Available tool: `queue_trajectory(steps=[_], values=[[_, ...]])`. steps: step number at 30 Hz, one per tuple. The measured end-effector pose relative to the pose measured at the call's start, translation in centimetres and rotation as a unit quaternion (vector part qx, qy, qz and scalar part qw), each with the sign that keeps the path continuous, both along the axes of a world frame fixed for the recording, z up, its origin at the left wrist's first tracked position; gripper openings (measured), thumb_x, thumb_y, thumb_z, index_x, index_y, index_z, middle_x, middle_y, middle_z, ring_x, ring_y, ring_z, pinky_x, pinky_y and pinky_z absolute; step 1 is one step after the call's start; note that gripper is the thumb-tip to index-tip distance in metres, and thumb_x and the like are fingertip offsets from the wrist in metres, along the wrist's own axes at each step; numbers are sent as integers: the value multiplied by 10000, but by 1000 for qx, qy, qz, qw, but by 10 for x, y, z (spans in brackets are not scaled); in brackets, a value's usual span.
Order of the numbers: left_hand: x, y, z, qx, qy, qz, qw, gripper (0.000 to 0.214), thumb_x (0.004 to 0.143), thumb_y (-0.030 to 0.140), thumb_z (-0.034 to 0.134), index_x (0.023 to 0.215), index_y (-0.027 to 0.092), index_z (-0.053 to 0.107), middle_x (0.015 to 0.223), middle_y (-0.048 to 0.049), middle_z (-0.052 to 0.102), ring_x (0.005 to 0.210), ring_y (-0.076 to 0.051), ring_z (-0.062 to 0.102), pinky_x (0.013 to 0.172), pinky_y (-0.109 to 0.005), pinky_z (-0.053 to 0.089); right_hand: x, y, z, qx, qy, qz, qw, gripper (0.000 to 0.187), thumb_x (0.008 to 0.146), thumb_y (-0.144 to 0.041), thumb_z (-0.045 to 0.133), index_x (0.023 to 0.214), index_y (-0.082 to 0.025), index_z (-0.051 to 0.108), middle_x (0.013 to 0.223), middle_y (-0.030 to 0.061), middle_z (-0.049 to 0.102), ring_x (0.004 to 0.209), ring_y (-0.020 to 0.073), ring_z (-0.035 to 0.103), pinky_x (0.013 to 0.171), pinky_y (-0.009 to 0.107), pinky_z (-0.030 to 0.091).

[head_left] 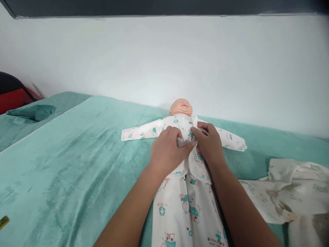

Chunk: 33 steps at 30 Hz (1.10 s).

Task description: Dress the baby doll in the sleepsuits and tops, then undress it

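Note:
A baby doll [181, 107] lies on its back, its head toward the wall. It wears a white baby jacket [164, 122] printed with small teal and red figures, sleeves spread to both sides. White baby pants [171, 209] with a similar print cover the legs. Over the jacket's front, my left hand [168, 149] has its fingers curled in at the cloth, thumb pointing right. My right hand [210, 142] pinches the jacket's front edge just below the collar. Both hands cover part of the chest, so any fastening there is hidden.
A teal plush cover [97, 164] spreads under the doll, wrinkled at the left. Crumpled white printed cloth [300, 188] lies at the right. A red and black object [14, 92] stands at the far left. Behind the doll rises a white wall [164, 58].

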State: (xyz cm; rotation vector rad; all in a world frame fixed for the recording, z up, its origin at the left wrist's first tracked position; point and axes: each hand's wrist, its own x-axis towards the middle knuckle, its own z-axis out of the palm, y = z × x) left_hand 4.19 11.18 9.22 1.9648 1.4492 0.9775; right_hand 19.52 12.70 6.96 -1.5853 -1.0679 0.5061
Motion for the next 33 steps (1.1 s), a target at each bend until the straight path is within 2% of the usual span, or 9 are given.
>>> queue_trajectory(steps=[4, 8, 16, 21, 24, 28, 31, 33], values=[[7, -6, 0, 31, 77, 9, 997, 238, 775, 308, 634, 761, 225, 412, 850, 1, 577, 787, -175, 526, 603, -309, 344, 1, -1, -2, 41, -3, 31, 999, 245, 716, -386, 646, 886, -211, 619, 1013, 66, 666, 779, 188, 579, 641, 311, 465], [6, -6, -1, 47, 88, 19, 995, 219, 766, 216, 574, 699, 218, 365, 808, -4, 549, 748, -168, 503, 587, -316, 327, 0, -1, 0, 42, -5, 33, 999, 230, 717, -382, 648, 871, -213, 618, 993, 62, 672, 729, 175, 569, 604, 301, 450], [-1, 1, 1, 10, -3, 27, 1000, 194, 767, 184, 534, 646, 212, 384, 642, 36, 492, 614, -131, 433, 596, -291, 328, 1, -1, 0, 33, 5, 37, 999, 206, 720, -365, 645, 869, -226, 617, 862, 33, 657, 729, 186, 566, 618, 307, 449], [-12, 7, 3, -45, -89, 49, 994, 170, 723, 154, 520, 633, 209, 387, 571, 62, 444, 554, -108, 395, 571, -258, 308, 5, 0, -1, 28, 1, 35, 999, 211, 724, -378, 646, 871, -226, 641, 903, 26, 676, 806, 200, 585, 727, 338, 463], [-22, 13, 3, -72, -150, 73, 983, 151, 713, 164, 535, 648, 211, 407, 600, 59, 446, 563, -107, 401, 558, -247, 314, 10, 0, 0, 4, 1, 21, 1000, 208, 726, -378, 654, 862, -221, 667, 897, 23, 691, 821, 206, 595, 781, 354, 447], [-38, 24, -1, -92, -207, 121, 966, 113, 702, 166, 561, 704, 215, 459, 675, 43, 497, 616, -121, 449, 592, -251, 356, 21, 3, 0, 0, 28, 14, 1000, 223, 712, -403, 669, 830, -214, 661, 735, 3, 652, 658, 173, 552, 620, 310, 409], [-53, 30, -5, -91, -179, 148, 968, 146, 681, 119, 542, 773, 224, 499, 789, 17, 579, 692, -148, 518, 637, -272, 384, 41, 5, -2, 3, 61, 19, 998, 233, 699, -418, 676, 809, -215, 641, 629, -22, 587, 538, 140, 477, 512, 288, 357], [-62, 32, -8, -65, -118, 179, 975, 215, 673, 74, 506, 819, 233, 508, 866, -4, 617, 750, -176, 554, 661, -292, 387, 65, 4, -4, -22, 54, 36, 998, 229, 691, -419, 682, 793, -218, 641, 591, -28, 564, 500, 134, 450, 484, 290, 343]])
